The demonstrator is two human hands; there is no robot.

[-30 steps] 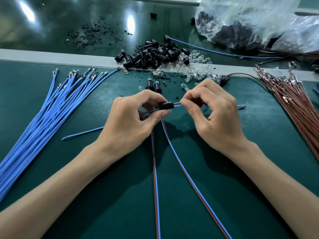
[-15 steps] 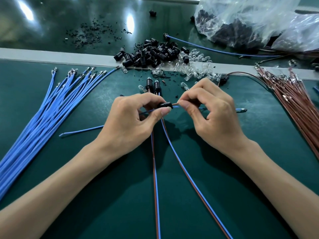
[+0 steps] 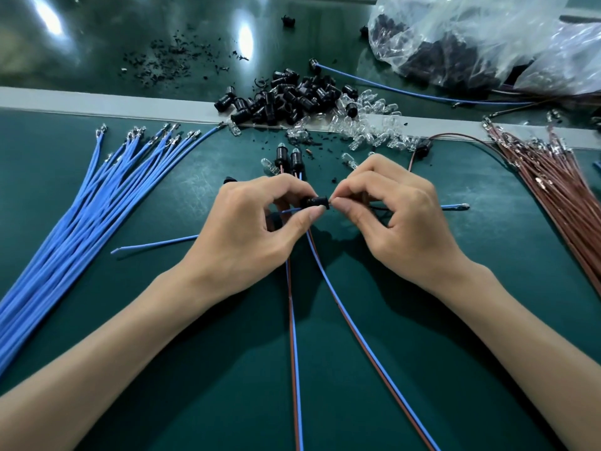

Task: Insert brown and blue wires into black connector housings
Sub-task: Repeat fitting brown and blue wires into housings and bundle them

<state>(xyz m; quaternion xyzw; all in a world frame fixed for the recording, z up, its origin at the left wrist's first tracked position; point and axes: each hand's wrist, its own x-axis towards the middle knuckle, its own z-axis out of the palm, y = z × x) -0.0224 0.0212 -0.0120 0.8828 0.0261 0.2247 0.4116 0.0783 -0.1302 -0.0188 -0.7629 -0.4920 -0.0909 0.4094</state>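
My left hand (image 3: pixel 247 229) pinches a small black connector housing (image 3: pixel 314 202) between thumb and forefinger at the centre of the green mat. A blue wire (image 3: pixel 156 245) leaves the housing leftward under that hand. My right hand (image 3: pixel 400 222) pinches a thin wire end right at the housing's right opening; the wire itself is mostly hidden by the fingers. Two finished housings (image 3: pixel 287 156) with brown-and-blue wire pairs (image 3: pixel 351 333) lie just beyond and trail toward me.
A fan of blue wires (image 3: pixel 81 203) lies at left, a bundle of brown wires (image 3: pixel 553 177) at right. Loose black housings (image 3: pixel 286 99) and clear bulbs (image 3: pixel 367 125) pile along the grey rail. A plastic bag (image 3: pixel 487 37) sits at back right.
The right hand's fingertips have closed in on the housing, so the wire stretch between the hands has vanished. Both hands have dropped slightly toward the mat.
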